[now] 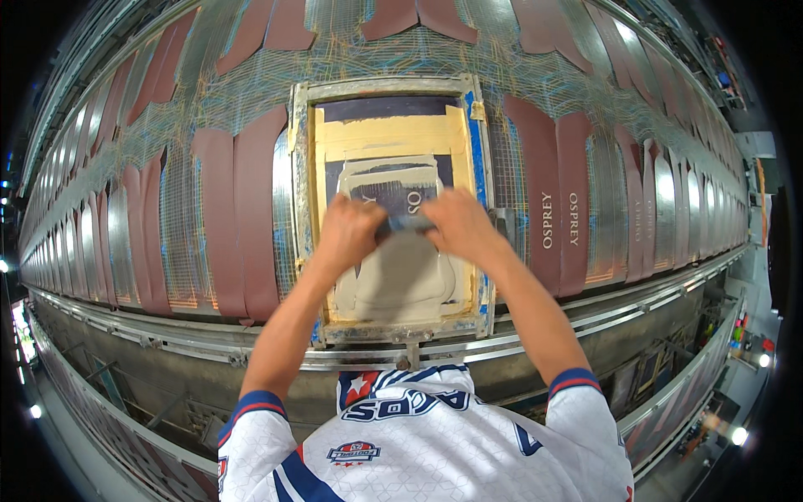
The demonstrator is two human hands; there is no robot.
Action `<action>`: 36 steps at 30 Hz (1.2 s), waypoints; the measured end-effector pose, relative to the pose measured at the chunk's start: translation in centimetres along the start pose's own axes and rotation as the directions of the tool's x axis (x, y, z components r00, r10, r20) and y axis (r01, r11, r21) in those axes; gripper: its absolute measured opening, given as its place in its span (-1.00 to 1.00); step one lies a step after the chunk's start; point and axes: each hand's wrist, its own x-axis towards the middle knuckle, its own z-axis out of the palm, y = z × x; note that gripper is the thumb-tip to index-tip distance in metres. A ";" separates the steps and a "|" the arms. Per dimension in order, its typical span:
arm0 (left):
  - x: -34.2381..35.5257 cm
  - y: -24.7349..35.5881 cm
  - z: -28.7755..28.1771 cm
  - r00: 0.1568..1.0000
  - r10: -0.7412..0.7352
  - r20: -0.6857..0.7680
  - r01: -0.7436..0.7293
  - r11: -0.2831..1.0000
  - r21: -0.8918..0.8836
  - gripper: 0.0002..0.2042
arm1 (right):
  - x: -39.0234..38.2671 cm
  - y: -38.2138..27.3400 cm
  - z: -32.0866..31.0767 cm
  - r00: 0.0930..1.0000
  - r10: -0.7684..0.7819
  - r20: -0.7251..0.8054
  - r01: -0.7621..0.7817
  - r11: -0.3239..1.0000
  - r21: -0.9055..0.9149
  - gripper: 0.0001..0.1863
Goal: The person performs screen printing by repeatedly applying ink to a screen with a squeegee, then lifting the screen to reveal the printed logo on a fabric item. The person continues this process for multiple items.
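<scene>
The left hand [352, 230] and the right hand [462, 224] are both closed, fingers curled around a short, dark grey bar-shaped tool [406, 223], the left at its 9 o'clock end and the right at its 3 o'clock end. The tool sits near the middle of a stained, pale rectangular screen frame [299, 151], above a thick patch of smooth beige paste [401, 272] that spreads toward 6 o'clock. A broad strip of yellow tape [385, 138] crosses the screen at 12 o'clock, and bright blue tape [478, 159] runs down the frame's 3 o'clock side. Outside the frame, flat maroon cut pieces [219, 217] lie at 9 o'clock, and matching maroon pieces with white lettering [545, 167] lie at 3 o'clock. A long silvery metal rail [192, 355] passes at 6 o'clock.
</scene>
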 end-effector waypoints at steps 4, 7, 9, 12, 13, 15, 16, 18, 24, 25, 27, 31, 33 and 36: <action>8.0 -5.5 -0.9 0.999 0.013 -0.030 -0.012 1.000 0.004 -0.71 | 8.1 5.1 -2.1 0.999 0.028 -0.015 -0.029 0.999 -0.042 -0.73; 10.3 -7.6 -0.7 0.999 -0.029 0.019 0.030 0.999 -0.028 -0.70 | 10.9 6.4 -2.8 0.995 0.079 0.054 -0.081 0.996 0.029 -0.70; 10.4 -8.1 -0.4 0.999 -0.032 0.010 0.032 0.998 -0.058 -0.70 | 11.3 6.6 -2.7 0.989 0.106 0.102 -0.114 0.991 0.066 -0.68; 10.2 -7.6 -0.4 0.996 -0.074 0.050 0.076 0.996 -0.043 -0.69 | 11.0 6.6 -2.0 0.989 0.125 0.084 -0.130 0.990 0.063 -0.69; 10.0 -7.1 -0.5 0.995 -0.088 0.054 0.090 0.995 -0.032 -0.68 | 10.8 6.3 -2.0 0.986 0.139 0.087 -0.144 0.989 0.043 -0.68; 8.5 -6.2 -0.5 0.998 -0.059 -0.010 0.058 0.998 -0.023 -0.69 | 9.6 5.5 -1.5 0.996 0.087 0.037 -0.088 0.996 0.026 -0.72; 7.3 -5.9 0.0 0.999 -0.035 -0.041 0.034 0.999 -0.043 -0.69 | 8.7 4.7 -1.2 0.995 0.085 0.045 -0.086 0.996 0.019 -0.73; 4.5 -4.2 0.7 0.996 0.012 -0.083 -0.016 0.998 -0.054 -0.70 | 5.8 2.9 -0.3 0.997 0.069 0.044 -0.069 0.998 -0.006 -0.76; -8.7 4.5 2.5 0.999 -0.012 -0.036 0.010 0.998 -0.067 -0.69 | -7.3 -5.4 4.3 0.999 0.043 0.032 -0.044 0.997 0.062 -0.63; -9.7 5.4 2.3 0.999 -0.008 -0.052 0.006 0.999 -0.039 -0.67 | -8.5 -6.1 4.2 1.000 0.025 0.000 -0.025 0.996 0.089 -0.60; -11.0 6.6 2.5 0.996 -0.006 -0.085 0.008 1.000 0.017 -0.64 | -8.8 -6.1 2.0 0.995 0.095 -0.004 -0.091 0.966 0.240 -0.56; -11.2 7.1 2.3 0.993 -0.012 -0.119 0.011 1.000 -0.010 -0.66 | -8.1 0.5 0.8 0.697 0.441 -0.566 -0.417 0.891 0.180 -0.63; -10.9 7.4 2.2 0.995 -0.007 -0.096 0.005 1.000 -0.024 -0.67 | -8.1 4.5 1.5 0.475 0.706 -0.526 -0.675 0.675 0.296 -0.62; -11.7 6.9 2.2 0.999 -0.002 -0.044 0.002 1.000 0.001 -0.61 | -8.0 5.8 3.7 0.458 0.838 -0.297 -0.727 0.545 0.418 -0.61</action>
